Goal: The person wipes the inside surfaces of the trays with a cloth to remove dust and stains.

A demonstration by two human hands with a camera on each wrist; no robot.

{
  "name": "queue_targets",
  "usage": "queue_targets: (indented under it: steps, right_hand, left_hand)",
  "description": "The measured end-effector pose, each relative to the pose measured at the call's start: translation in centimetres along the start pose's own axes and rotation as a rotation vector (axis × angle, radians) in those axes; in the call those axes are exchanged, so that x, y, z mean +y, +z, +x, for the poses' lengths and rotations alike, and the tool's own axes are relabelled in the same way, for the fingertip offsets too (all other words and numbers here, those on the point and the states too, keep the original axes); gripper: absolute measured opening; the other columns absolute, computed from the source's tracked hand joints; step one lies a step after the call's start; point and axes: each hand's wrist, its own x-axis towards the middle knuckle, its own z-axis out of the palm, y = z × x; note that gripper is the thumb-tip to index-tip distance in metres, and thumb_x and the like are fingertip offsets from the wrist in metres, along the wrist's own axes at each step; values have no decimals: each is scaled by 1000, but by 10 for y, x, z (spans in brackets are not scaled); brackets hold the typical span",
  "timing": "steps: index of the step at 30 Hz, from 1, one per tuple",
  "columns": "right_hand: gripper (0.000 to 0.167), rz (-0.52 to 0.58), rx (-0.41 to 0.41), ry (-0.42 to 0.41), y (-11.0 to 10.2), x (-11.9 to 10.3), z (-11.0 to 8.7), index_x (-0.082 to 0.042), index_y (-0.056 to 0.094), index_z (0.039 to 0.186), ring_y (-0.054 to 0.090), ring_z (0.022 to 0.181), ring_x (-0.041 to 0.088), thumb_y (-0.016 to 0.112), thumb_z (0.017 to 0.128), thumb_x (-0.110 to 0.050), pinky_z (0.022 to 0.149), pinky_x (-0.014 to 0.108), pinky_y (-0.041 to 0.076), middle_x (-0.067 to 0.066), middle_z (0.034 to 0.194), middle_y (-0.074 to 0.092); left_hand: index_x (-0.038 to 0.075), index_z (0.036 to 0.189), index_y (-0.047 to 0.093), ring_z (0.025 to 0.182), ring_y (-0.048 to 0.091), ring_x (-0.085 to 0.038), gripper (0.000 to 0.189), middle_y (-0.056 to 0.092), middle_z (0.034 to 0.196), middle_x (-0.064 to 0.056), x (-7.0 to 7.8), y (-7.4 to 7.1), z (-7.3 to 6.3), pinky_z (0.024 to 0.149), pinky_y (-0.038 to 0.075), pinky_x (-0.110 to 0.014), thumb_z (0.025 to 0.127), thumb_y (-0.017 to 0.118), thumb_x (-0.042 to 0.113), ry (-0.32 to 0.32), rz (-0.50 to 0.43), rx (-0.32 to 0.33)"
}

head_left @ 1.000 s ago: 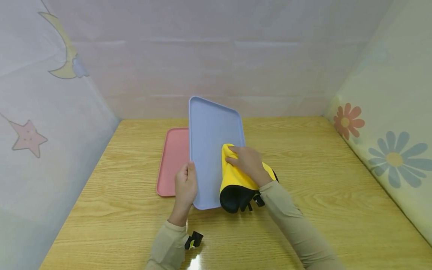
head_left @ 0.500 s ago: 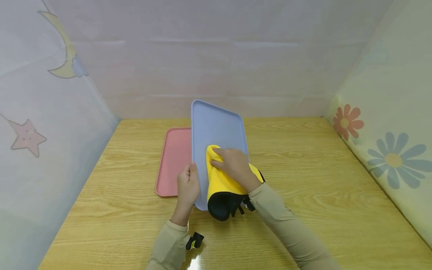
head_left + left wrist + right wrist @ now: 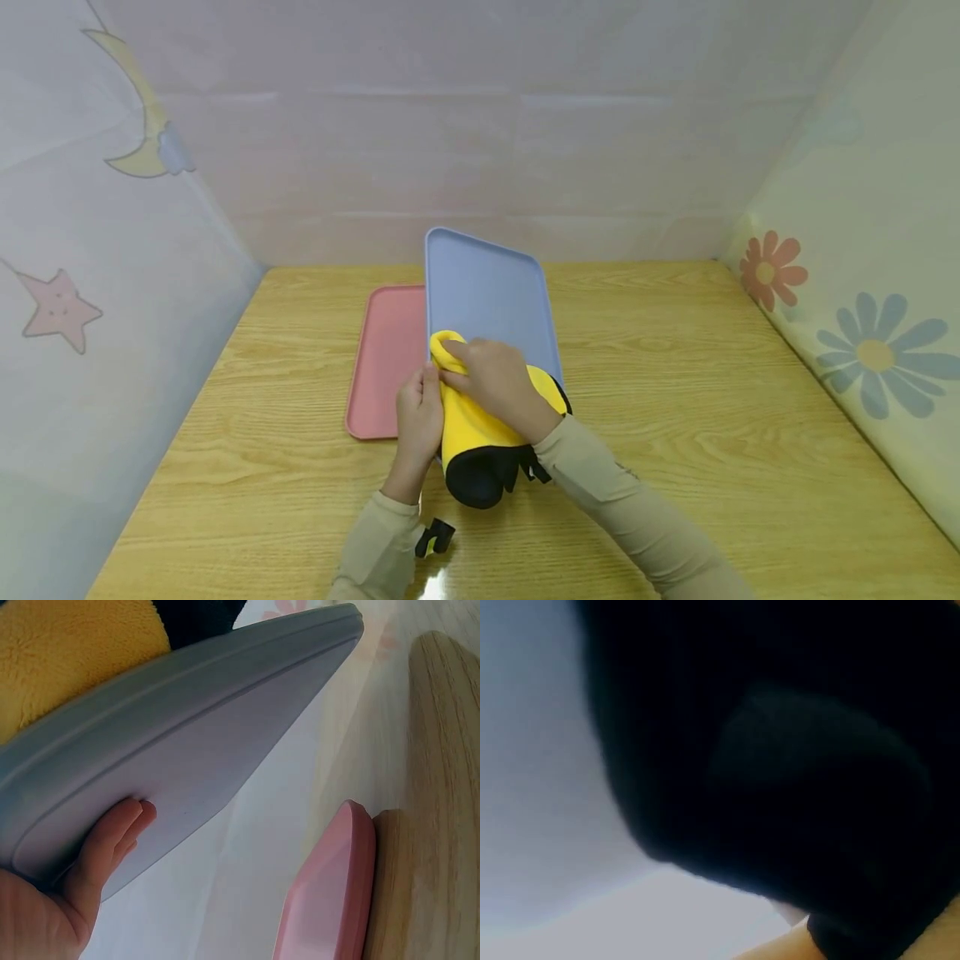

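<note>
A blue rectangular tray (image 3: 487, 283) is tilted up above the table, its inner face toward me. My left hand (image 3: 420, 410) grips its left edge; in the left wrist view the fingers (image 3: 112, 836) lie against the tray's underside (image 3: 187, 765). With my right hand (image 3: 495, 379) I hold a yellow cloth (image 3: 480, 425) with a dark edge against the tray's lower part, close beside the left thumb. The cloth hides the tray's lower end. Dark fabric (image 3: 780, 772) of the cloth fills most of the right wrist view, hiding the right fingers there.
A pink tray (image 3: 386, 358) lies flat on the wooden table (image 3: 690, 400), partly behind the blue tray. Pale walls with printed shapes, such as a blue flower (image 3: 876, 356), border the table at the back and sides.
My right hand has moved the yellow cloth leftward and slightly down across the blue tray, up to the left hand. The blue tray has sunk a little; the left hand keeps its grip.
</note>
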Motion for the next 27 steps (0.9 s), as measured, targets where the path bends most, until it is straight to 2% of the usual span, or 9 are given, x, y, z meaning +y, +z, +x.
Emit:
queue_targets:
  steps: [7, 11, 13, 17, 19, 23, 27]
  right_hand:
    - [30, 35, -50, 34, -2, 4, -2, -14, 64, 106, 37, 49, 12, 65, 81, -30, 41, 21, 29, 1, 60, 49]
    - [36, 48, -88, 61, -5, 8, -3, -15, 63, 113, 41, 52, 12, 65, 81, -30, 43, 22, 32, 3, 73, 60]
    - [36, 56, -114, 81, -6, 11, -5, -16, 62, 114, 43, 54, 13, 65, 81, -32, 44, 23, 34, 4, 79, 62]
    - [37, 77, -147, 126, -4, 20, -9, -16, 62, 115, 53, 66, 16, 63, 82, -32, 52, 27, 40, 5, 92, 65]
    - [36, 88, -150, 142, -2, 26, -12, -16, 62, 114, 55, 69, 17, 63, 82, -32, 56, 28, 42, 5, 93, 65]
    - [36, 96, -159, 174, 2, 39, -16, -14, 62, 113, 55, 70, 17, 63, 82, -32, 58, 29, 42, 6, 94, 64]
    - [41, 85, -192, 249, 7, 55, -20, -13, 60, 118, 58, 86, 22, 61, 83, -35, 64, 33, 45, 8, 107, 62]
  left_hand:
    - [-6, 71, 48, 45, 40, -8, 34, 38, 54, -2, 0, -1, 0, 45, 35, -19, 98, 32, 8, 3, -16, -17]
    - [-2, 66, 44, 43, 34, -7, 35, 34, 52, -1, -14, -1, 5, 43, 30, -19, 98, 34, 10, -18, -17, -6]
    - [-1, 68, 46, 42, 32, -7, 35, 32, 52, -1, -22, -2, 8, 42, 28, -20, 98, 34, 13, -30, -20, -1]
    - [-6, 80, 55, 47, 43, -11, 38, 40, 54, -4, -29, -3, 10, 44, 37, -23, 98, 34, 20, -46, -37, 9]
    - [-8, 84, 57, 52, 49, -15, 39, 45, 57, -7, -29, -4, 10, 48, 42, -25, 98, 34, 22, -42, -43, 16]
    - [-6, 78, 55, 55, 50, -16, 41, 46, 58, -6, -28, -5, 11, 49, 43, -28, 98, 35, 23, -51, -16, 48]
    - [-5, 71, 53, 51, 46, -13, 40, 45, 56, -4, -28, -6, 13, 46, 40, -26, 98, 35, 19, -17, 6, 86]
